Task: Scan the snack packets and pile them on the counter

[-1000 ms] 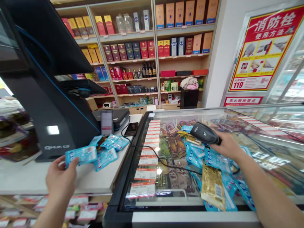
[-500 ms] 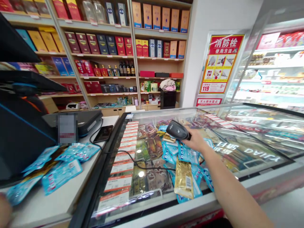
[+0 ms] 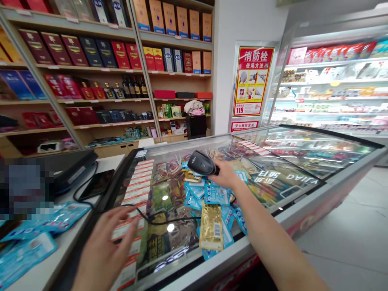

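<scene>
My right hand (image 3: 223, 173) is wrapped round the handle of a black barcode scanner (image 3: 200, 162), held over a pile of packets on the glass freezer top. A gold packet (image 3: 211, 227) with a barcode lies at the front of that pile, over several blue packets (image 3: 216, 195). My left hand (image 3: 106, 242), a little blurred, hovers above the left edge of the freezer with its fingers apart and nothing in it. The scanner's black cable (image 3: 163, 222) runs across the glass close to it.
More blue packets (image 3: 30, 246) lie on the white counter (image 3: 65, 246) at left, beside a black phone (image 3: 96, 184). The glass-topped freezer (image 3: 178, 279) stretches to the right. Behind stand shelves of boxes (image 3: 87, 50), a red fire-hydrant sign (image 3: 254, 81) and a lit chiller (image 3: 333, 85).
My left hand has come from the lower left edge to over the freezer, its fingers spread. The view has turned right. My right hand still holds the scanner above the pile.
</scene>
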Available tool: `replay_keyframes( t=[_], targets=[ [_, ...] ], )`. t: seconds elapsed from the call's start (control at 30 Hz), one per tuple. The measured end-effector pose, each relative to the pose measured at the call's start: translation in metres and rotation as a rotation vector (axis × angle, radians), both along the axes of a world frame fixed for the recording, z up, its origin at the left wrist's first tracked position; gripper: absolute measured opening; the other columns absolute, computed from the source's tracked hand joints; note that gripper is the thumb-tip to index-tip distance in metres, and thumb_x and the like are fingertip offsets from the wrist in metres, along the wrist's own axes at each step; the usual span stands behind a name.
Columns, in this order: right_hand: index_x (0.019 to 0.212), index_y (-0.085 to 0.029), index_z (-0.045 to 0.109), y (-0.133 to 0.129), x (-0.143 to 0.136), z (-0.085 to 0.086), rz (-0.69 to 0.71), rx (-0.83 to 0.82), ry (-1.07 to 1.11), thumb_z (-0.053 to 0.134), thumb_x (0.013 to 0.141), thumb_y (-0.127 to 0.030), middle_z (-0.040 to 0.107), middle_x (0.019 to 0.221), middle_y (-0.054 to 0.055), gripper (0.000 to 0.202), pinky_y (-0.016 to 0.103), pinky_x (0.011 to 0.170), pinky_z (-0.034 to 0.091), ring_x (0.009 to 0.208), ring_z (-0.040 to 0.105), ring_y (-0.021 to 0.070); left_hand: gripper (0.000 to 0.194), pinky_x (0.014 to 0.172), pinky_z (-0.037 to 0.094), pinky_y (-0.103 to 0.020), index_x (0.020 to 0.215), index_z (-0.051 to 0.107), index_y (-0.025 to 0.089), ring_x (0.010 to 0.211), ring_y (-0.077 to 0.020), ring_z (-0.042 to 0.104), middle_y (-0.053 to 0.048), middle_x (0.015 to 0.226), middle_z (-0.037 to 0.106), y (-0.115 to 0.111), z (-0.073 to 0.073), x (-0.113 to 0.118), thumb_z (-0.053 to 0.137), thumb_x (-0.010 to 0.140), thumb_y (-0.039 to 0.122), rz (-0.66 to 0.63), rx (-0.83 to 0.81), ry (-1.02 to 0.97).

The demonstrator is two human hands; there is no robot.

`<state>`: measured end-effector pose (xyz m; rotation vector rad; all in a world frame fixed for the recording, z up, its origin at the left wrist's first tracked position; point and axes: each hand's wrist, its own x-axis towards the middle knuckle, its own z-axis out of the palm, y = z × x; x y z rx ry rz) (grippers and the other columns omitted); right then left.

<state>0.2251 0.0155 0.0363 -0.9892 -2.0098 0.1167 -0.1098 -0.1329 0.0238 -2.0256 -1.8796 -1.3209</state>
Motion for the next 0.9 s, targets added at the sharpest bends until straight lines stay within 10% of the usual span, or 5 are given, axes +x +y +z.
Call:
replay_keyframes(
  t=[0.13,0.3,0.9],
  targets=[
    [0.085,-0.019,0.068,0.0,0.001,0.001,0.019,-0.005,0.001,0.063,0.067,-0.024,0.069,0.077,0.003,0.019,0.025,0.068,0.043,0.072,0.062,0.0189,0.033,0.081,0.053,-0.035,0.083,0.072,0.025,0.087,-0.0222,0.065,-0.007,0.093,0.065,0.008,-0.024,0.075,0.052,0.083,0.051,-0.259,-0.217,0.015],
    [0.086,-0.02,0.07,0.0,0.002,0.002,0.105,-0.06,-0.022,0.064,0.066,-0.021,0.07,0.078,0.002,0.021,0.024,0.069,0.044,0.074,0.063,0.0184,0.028,0.09,0.046,-0.044,0.086,0.073,0.024,0.097,-0.0263,0.061,-0.008,0.097,0.065,0.005,-0.028,0.127,0.054,0.083,0.045,-0.24,-0.487,0.068],
    [0.082,-0.02,0.067,-0.002,0.0,0.004,0.119,-0.091,-0.069,0.062,0.066,-0.022,0.066,0.074,0.001,0.017,0.023,0.067,0.041,0.071,0.06,0.017,0.022,0.087,0.038,-0.044,0.074,0.076,0.027,0.097,-0.029,0.055,-0.008,0.092,0.064,0.015,-0.022,0.137,0.058,0.077,0.039,-0.152,-0.567,0.099]
  ],
)
